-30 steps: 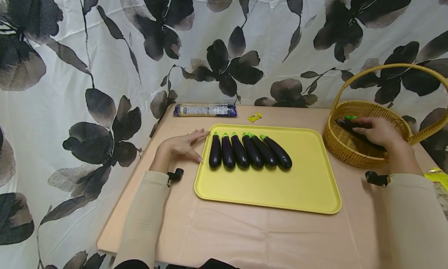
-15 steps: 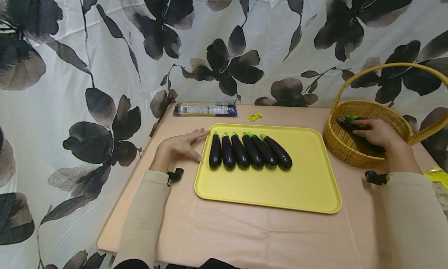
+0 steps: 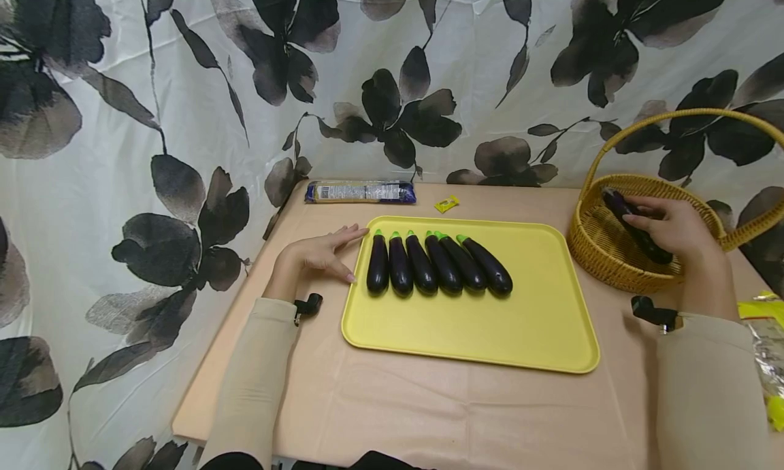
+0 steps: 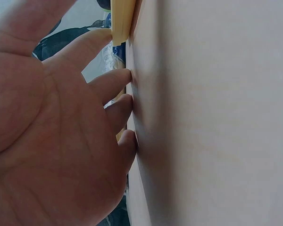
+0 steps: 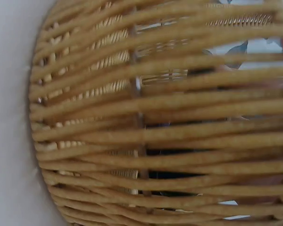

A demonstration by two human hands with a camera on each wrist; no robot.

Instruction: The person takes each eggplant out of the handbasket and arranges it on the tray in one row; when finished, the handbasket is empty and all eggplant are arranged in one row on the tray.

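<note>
In the head view my right hand [image 3: 684, 230] holds a dark purple eggplant [image 3: 646, 244] inside the wicker basket [image 3: 625, 273], the eggplant slanting down to the right. Through the basket's weave [image 5: 94, 108], the right wrist view gives dark glimpses of what is inside. Several eggplants [image 3: 422, 266] with green stem ends lie side by side on the left part of a yellow tray [image 3: 465, 334], stems pointing away from me. My left hand [image 3: 315, 256] touches the tray's left edge with extended fingers; its palm [image 4: 61, 122] fills the left of the left wrist view, beside the tray rim [image 4: 121, 23].
Behind the tray lie a long blue-ended packet [image 3: 360, 192] and a small yellow wrapper [image 3: 446, 203]. A yellow and silver bag [image 3: 765, 347] sits at the right edge. The basket's tall handle [image 3: 692, 113] arches over its opening. A floral curtain [image 3: 478, 62] hangs behind the table.
My right hand has raised and turned the eggplant within the basket, so more of its body shows and its green end is now out of sight. The left hand stays at the tray.
</note>
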